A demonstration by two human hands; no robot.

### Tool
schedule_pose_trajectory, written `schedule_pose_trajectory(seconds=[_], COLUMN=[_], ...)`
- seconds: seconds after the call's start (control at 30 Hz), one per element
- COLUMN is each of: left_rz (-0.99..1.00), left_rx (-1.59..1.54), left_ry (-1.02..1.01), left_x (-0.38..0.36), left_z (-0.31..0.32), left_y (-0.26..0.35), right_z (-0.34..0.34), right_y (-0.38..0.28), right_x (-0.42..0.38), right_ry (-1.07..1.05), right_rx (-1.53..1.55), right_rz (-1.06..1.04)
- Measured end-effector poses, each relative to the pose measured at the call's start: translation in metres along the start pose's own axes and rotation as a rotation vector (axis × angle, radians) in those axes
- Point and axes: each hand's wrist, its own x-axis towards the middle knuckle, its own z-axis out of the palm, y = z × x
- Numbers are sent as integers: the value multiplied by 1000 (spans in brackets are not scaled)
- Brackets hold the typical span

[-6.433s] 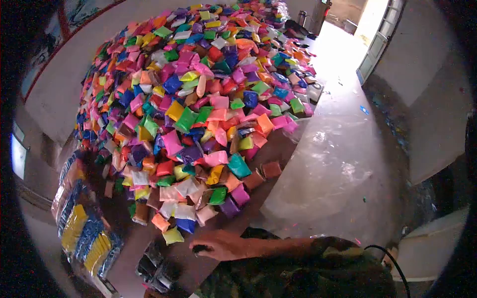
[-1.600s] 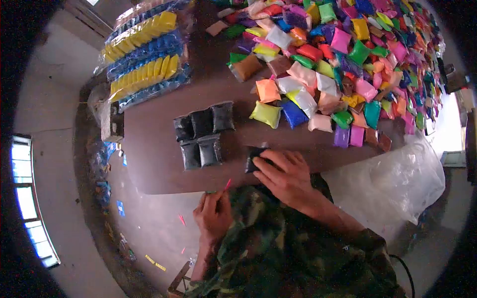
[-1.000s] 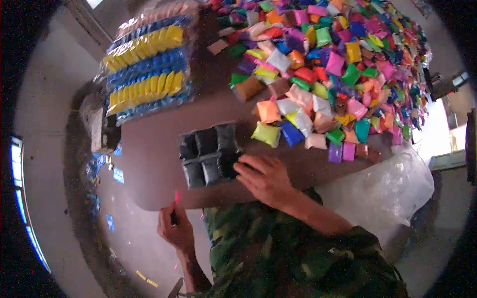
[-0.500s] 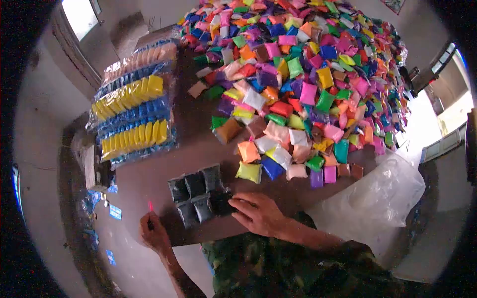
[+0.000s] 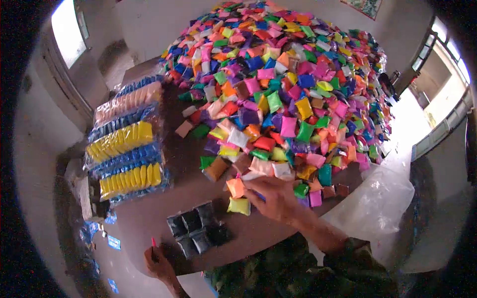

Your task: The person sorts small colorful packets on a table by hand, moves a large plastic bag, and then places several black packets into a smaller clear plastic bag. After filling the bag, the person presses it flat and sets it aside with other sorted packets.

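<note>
Six black packets (image 5: 191, 219) lie in two rows near the table's front edge. My left hand (image 5: 159, 263) is closed at the edge, left of them, with a small pink-red thing (image 5: 153, 242) sticking up from it. My right hand (image 5: 272, 197) reaches to the near side of the colourful packet heap (image 5: 283, 94), its fingers bent down beside an orange packet (image 5: 235, 188) and above a yellow-green packet (image 5: 239, 206). The fingertips hide whatever they touch there.
Clear bags of yellow, blue and pale pink packets (image 5: 124, 139) are stacked on the table's left side. A crumpled clear plastic bag (image 5: 377, 198) hangs at the right edge. The brown tabletop (image 5: 149, 208) curves along the front.
My right hand has moved from the black packets up and right to the heap. My left hand stays by the table edge. The whole view has shifted, with the heap lower in it.
</note>
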Motion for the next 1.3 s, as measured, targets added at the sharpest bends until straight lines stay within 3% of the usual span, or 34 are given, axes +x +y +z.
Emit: schedule_pose_trajectory(seconds=[0.07, 0.17, 0.23, 0.37, 0.47, 0.57, 0.67, 0.77, 0.87, 0.97, 1.0, 1.07, 1.1, 1.17, 1.27, 1.3], left_rz=[14, -88, -111, -119, -113, -77, -79, -250, -408, 63, -12, -75, -94, -109, -115, -118], left_rx=[174, 337, 261, 293, 358, 422, 374, 332, -34, 871, 960, 821, 750, 682, 641, 627], left_ry=[-28, -114, -83, -51, -32, -102, -93, -130, -56, -324, -425, -339, -300, -258, -227, -212], left_x=[0, 4, 1, 0, 3, 5, 3, 3, -11, -3, -1, 2, 3, 5, 10, 11], left_z=[-8, -10, -10, -12, -10, -15, -14, -16, -7, -22, -18, -17, -16, -12, -10, -9], left_y=[11, 34, 36, 48, 54, 34, 31, 48, -26, -21, -15, 3, 11, 22, 29, 31], right_z=[-10, -19, -18, -18, -14, -7, -2, 1, -8, -27, -34, -45, -45, -41, -20, -14], right_y=[15, 44, 64, 102, 116, 128, 150, 166, 157, 157, 152, 145, 152, 149, 174, 179], right_x=[20, 38, 43, 60, 74, 83, 96, 108, 122, 141, 153, 186, 205, 240, 279, 286], right_ry=[116, 45, 16, -283, -362, -311, -389, -383, -475, -567, -521, -425, -308, -7, 235, 220], right_rx=[-56, -142, -192, -291, -514, -617, -703, -688, -693, -604, -591, -565, -607, -497, -552, -582], right_rz=[-7, 89, 138, 239, 215, 55, 23, 8, 73, -33, -5, 55, -25, 56, -49, -37])
